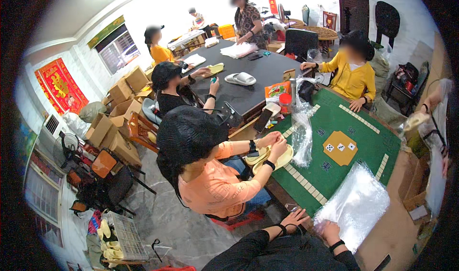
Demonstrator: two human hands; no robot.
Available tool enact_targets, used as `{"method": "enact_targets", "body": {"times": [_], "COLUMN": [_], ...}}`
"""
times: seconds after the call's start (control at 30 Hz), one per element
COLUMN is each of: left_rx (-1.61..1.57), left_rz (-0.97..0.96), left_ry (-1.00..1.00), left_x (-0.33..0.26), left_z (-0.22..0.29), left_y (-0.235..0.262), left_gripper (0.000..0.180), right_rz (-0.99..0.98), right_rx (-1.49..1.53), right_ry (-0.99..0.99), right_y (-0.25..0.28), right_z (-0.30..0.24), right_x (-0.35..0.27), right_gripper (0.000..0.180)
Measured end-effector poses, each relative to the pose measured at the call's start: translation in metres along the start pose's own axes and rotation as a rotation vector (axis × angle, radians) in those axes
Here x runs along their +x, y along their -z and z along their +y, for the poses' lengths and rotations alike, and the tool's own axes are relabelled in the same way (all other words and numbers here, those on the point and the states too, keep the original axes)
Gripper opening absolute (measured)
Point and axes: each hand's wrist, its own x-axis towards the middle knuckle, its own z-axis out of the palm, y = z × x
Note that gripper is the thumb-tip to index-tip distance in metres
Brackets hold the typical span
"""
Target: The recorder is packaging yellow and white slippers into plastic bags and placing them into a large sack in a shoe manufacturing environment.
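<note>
My left hand [294, 218] rests at the near corner of the green-topped mahjong table [334, 149], its fingers stretched out and holding nothing. Close by on the right, my right hand [329, 232] is closed on the edge of a clear plastic bag [356, 201]. That bag, perhaps a stack of several, lies flat over the table's near right part and looks shiny and creased. Rows of pale mahjong tiles [306, 183] line the table's sides. Three white dice [341, 146] show on the tan centre patch.
Left of me, a person in a peach shirt [215, 187] handles pale yellow slippers [282, 158]. Crumpled clear plastic [302, 146] and a red-lidded jar [285, 103] stand near the table's far left corner. Beyond, several people work around a dark table [229, 60]. Cardboard boxes [114, 137] pile at left.
</note>
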Motion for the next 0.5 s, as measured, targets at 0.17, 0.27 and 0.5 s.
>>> {"method": "enact_targets", "body": {"times": [0.17,0.27,0.5], "left_rx": [-0.007,-0.048,-0.057], "left_rz": [-0.070,0.018,-0.068], "left_ry": [0.011,-0.001,0.036], "left_x": [0.004,0.003,0.001], "left_z": [0.005,0.007,0.007], "left_y": [0.009,0.009,0.015], "left_gripper": [0.075,0.079,0.081], "right_rz": [0.006,0.085,0.003], "right_rx": [-0.061,-0.073,-0.105], "right_ry": [-0.006,0.010,0.044], "right_y": [-0.013,-0.032,-0.009], "right_z": [0.007,0.017,0.006], "right_x": [-0.001,0.005,0.001], "right_gripper": [0.045,0.036,0.033]}}
